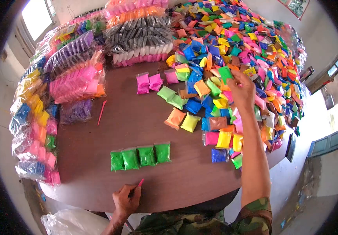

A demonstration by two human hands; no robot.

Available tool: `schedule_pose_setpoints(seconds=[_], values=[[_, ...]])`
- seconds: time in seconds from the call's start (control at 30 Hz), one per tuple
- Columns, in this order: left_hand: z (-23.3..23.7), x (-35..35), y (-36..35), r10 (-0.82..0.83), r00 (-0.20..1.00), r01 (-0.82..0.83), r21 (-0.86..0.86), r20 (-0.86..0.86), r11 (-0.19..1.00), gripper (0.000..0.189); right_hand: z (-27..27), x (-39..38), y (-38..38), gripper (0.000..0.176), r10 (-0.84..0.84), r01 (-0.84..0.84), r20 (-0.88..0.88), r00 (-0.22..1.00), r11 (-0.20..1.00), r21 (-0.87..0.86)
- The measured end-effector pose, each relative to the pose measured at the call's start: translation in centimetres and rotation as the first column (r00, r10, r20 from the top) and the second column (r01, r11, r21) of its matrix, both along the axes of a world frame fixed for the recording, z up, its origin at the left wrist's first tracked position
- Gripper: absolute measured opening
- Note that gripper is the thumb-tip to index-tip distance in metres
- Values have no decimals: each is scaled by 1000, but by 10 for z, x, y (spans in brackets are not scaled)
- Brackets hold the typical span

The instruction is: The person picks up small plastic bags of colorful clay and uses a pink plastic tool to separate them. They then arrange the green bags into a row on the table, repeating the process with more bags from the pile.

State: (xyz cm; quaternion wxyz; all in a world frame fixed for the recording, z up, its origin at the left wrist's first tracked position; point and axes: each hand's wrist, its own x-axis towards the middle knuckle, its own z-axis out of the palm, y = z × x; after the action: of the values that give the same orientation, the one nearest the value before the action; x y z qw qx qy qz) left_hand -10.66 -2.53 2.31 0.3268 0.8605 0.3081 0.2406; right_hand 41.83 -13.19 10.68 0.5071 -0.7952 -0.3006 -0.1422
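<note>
My left hand (127,199) rests at the table's near edge, its fingers closed on a thin pink plastic stick (141,182) whose tip pokes out. Just beyond it lies a row of several green packets (146,156), side by side and slightly overlapping. Out over the big heap at the right, my right hand (241,87) pinches a green packet (225,73) between thumb and fingers. Under that arm are loose packets in many colours, among them a yellow packet (224,138) and a dark blue packet (219,155).
The mixed heap of coloured packets (231,31) fills the table's far right. Stacked bundles (139,37) stand at the back, with more bagged packets (75,84) along the left. A second pink stick (102,112) lies on the brown table (133,113). A clear plastic bag (73,222) sits below the near edge.
</note>
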Motion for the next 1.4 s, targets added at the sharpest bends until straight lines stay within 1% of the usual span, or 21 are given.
schedule_pose_setpoints(seconds=[0.03, 0.13, 0.2, 0.27, 0.33, 0.43, 0.53, 0.6, 0.63, 0.73, 0.77, 0.87, 0.9, 0.97, 1.07, 1.1, 1.17, 1.27, 1.4], values=[[0, 0, 0, -1, 1000, 1, 13, -2, 1000, 10, 7, -7, -4, 33, 2, -1, -37, 999, 1000, 22], [-3, 1, 0, 5, 1000, -4, 29, -3, 1000, 12, 24, -53, -24, 33, 115, -98, -130, 985, 987, 126], [-1, 2, -1, 18, 1000, -18, 11, -2, 1000, 12, 17, -100, -43, 29, 129, -143, -145, 981, 986, -89], [0, 4, 0, 0, 1000, -1, 44, 19, 999, 13, 3, -159, -57, 23, 197, -213, -136, 971, 970, -119], [2, 6, -1, -10, 999, 8, 63, 30, 998, 13, -26, -198, -75, 18, 289, -278, 21, 957, 936, -216], [5, 8, -1, -17, 999, 13, 81, 44, 997, 12, -49, -237, -98, 21, 382, -394, -99, 919, 873, -286], [1, 5, -1, -23, 999, 18, 106, 49, 994, 11, -58, -249, -111, 27, 484, -404, 123, 866, 825, -396], [1, 6, -1, -13, 999, 9, 104, 35, 995, 9, -71, -252, -121, 31, 474, -394, 159, 866, 843, -367], [2, 6, -2, 0, 1000, -2, 76, 25, 997, 10, -75, -254, -126, 32, 468, -388, 176, 866, 851, -354], [3, 7, -4, 21, 1000, -21, 7, 4, 1000, 13, -81, -256, -137, 33, 429, -376, 108, 897, 867, -328], [4, 7, -4, 18, 1000, -18, -3, 3, 1000, 12, -82, -256, -139, 34, 446, -390, 116, 888, 862, -325], [5, 6, -4, 18, 1000, -18, -12, 3, 1000, 10, -77, -252, -143, 33, 504, -422, 135, 853, 818, -390], [4, 6, -4, 18, 1000, -18, -11, 4, 1000, 10, -71, -256, -145, 33, 481, -371, 173, 859, 820, -436], [1, 9, -2, 10, 999, -11, 44, 31, 999, 10, -52, -265, -147, 32, 435, -257, 257, 863, 816, -517], [2, 10, -3, 3, 999, -7, 97, 39, 995, 11, -46, -286, -149, 39, 390, -263, 164, 906, 823, -503], [4, 10, -4, 2, 999, -6, 113, 37, 994, 11, -46, -296, -146, 45, 371, -254, 126, 920, 810, -529], [3, 9, -5, 28, 999, -29, 63, 19, 998, 12, -47, -316, -138, 57, 329, -240, 51, 943, 779, -580], [5, 10, -6, 43, 999, -43, 23, 6, 999, 12, -62, -327, -133, 72, 293, -208, 32, 955, 744, -635], [3, 9, -5, 28, 1000, -27, 53, -12, 998, 12, -66, -327, -135, 71, 280, -197, 45, 959, 770, -607]])
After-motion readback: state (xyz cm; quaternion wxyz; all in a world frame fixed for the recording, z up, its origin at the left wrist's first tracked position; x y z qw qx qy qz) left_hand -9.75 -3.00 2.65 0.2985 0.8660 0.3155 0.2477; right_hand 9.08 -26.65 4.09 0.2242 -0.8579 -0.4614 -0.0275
